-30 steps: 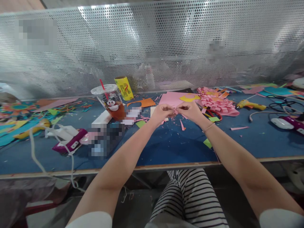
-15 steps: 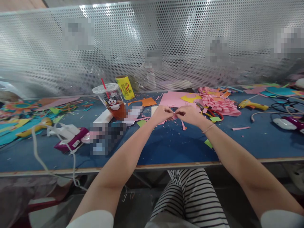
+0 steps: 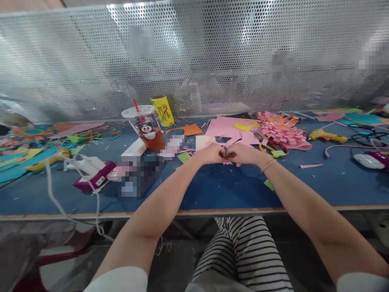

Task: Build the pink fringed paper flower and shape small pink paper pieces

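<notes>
My left hand [image 3: 213, 154] and my right hand [image 3: 244, 154] meet over the blue table [image 3: 219, 190], knuckles nearly touching. Both have their fingers curled inward in a pinch. A small pink paper piece [image 3: 227, 163] shows just under the fingertips, between the two hands; its shape is mostly hidden. Behind them lie flat pink paper sheets [image 3: 226, 126] and a cream sheet [image 3: 203, 142]. Close to the right hand are red-and-yellow-handled pliers [image 3: 278, 147] and a pink fringed paper flower [image 3: 282, 133].
A drink cup [image 3: 148, 132] with a red straw and a yellow can [image 3: 163, 111] stand at left. Beside them is a purple power strip [image 3: 95, 177] with white cords. Yellow glue guns lie left [image 3: 50, 162] and right [image 3: 327, 136]. A perforated metal screen [image 3: 225, 52] backs the table.
Both hands have come slightly lower and closer to me, their fingers curling further in and together. The view has shifted a little, so the objects sit slightly farther right.
</notes>
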Demonstrator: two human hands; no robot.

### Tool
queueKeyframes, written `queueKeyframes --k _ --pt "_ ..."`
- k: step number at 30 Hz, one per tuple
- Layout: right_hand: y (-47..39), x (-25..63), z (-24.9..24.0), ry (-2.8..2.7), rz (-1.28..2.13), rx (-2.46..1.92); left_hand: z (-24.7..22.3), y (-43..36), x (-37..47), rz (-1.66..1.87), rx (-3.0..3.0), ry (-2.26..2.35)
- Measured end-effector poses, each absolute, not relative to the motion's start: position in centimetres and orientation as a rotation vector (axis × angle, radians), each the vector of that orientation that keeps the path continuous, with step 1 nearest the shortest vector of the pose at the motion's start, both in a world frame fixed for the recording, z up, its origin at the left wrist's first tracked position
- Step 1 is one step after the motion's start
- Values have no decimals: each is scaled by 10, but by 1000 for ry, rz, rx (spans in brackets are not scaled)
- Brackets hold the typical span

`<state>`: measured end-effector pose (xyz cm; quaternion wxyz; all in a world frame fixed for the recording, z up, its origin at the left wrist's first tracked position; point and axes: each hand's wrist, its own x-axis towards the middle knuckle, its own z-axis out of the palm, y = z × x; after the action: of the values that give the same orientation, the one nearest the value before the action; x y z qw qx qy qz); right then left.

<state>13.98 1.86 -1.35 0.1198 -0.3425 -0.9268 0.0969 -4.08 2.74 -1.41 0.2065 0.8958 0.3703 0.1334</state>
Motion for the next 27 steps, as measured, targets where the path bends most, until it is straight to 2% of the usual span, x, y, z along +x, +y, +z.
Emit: queueKeyframes --k 6,19,27 --pt "22 138 -21 -2709 473 -1092 -19 32 -41 309 2524 1030" --pt "19 138 -20 -2629 623 -1147 -20 33 -41 314 2443 1053" --pt "23 141 -21 -2705 446 -1045 -21 34 -43 329 2497 976"
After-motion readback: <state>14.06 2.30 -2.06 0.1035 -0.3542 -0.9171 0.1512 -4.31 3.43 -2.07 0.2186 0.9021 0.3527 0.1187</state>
